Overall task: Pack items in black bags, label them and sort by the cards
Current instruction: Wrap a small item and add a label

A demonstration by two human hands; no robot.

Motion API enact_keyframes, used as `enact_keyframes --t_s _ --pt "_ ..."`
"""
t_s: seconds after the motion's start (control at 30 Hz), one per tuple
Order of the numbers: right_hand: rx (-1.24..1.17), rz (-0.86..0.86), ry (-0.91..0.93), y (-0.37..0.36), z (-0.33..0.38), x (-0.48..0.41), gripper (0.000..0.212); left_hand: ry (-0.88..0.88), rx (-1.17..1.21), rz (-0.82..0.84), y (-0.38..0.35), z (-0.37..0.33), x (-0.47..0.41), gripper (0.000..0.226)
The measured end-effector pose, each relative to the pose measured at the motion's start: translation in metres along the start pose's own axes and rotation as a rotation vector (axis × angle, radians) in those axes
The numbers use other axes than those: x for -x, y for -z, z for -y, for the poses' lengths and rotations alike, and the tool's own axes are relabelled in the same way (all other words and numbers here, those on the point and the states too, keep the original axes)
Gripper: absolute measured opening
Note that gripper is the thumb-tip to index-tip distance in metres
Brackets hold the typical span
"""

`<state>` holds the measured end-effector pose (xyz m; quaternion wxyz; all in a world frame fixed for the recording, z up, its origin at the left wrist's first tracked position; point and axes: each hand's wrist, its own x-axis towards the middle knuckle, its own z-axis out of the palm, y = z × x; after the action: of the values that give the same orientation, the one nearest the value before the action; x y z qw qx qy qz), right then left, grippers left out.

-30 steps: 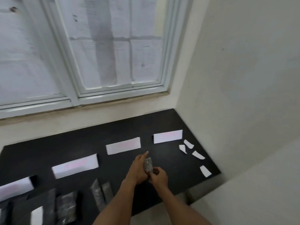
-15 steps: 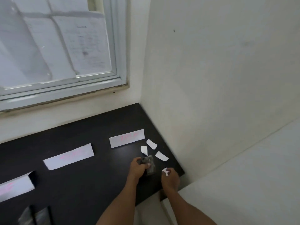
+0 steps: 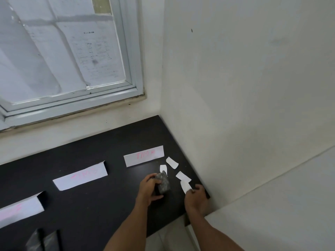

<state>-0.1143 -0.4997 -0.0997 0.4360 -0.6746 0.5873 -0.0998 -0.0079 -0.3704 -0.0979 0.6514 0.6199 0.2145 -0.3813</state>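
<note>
Black counter (image 3: 90,205) in a wall corner, under a window (image 3: 72,51). Left hand (image 3: 148,189) grips a packed bag (image 3: 164,182) near the counter's right end, just in front of the "TIM" card (image 3: 144,155), fingers curled round it. Right hand (image 3: 196,198) pinches a label (image 3: 185,186) beside the bag, near the front edge. Loose labels (image 3: 171,162) lie between card and wall. Two other cards (image 3: 80,175) sit further left; spare bags (image 3: 42,240) lie bottom left.

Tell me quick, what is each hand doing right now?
Left hand: closed, gripping the small black bag.
Right hand: closed, pinching a white label.
</note>
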Motion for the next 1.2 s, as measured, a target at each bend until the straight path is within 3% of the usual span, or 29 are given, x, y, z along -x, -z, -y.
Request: enact_keyframes --t_s 0.07,0.23,0.33,0.53,0.7,0.83,1.07,1.2 --pt "-0.160 -0.004 0.071 -0.009 0.024 0.014 0.031 -0.036 0.078 -0.025 0.007 -0.005 0.005 0.028" --pt "-0.341 0.252 0.224 -0.035 0.069 0.062 0.031 -0.121 0.196 -0.053 0.028 -0.027 0.027 0.012" --pt "-0.293 0.311 0.302 -0.047 0.078 0.088 0.033 -0.152 0.261 -0.060 0.047 -0.040 0.043 0.013" --pt "-0.251 0.324 0.386 -0.059 0.091 0.138 0.035 -0.208 0.333 -0.018 0.105 -0.056 0.077 0.038" --pt "-0.275 0.376 0.433 -0.073 0.100 0.187 0.030 -0.282 0.304 -0.029 0.151 -0.058 0.105 0.024" --pt "-0.266 0.404 0.467 -0.079 0.105 0.216 0.030 -0.304 0.335 -0.041 0.178 -0.060 0.121 0.027" --pt "-0.242 0.425 0.512 -0.089 0.109 0.253 0.034 -0.382 0.315 -0.169 0.211 -0.064 0.138 0.009" --pt "-0.076 0.332 0.698 -0.095 0.111 0.270 0.050 -0.427 0.360 -0.177 0.223 -0.064 0.150 0.009"
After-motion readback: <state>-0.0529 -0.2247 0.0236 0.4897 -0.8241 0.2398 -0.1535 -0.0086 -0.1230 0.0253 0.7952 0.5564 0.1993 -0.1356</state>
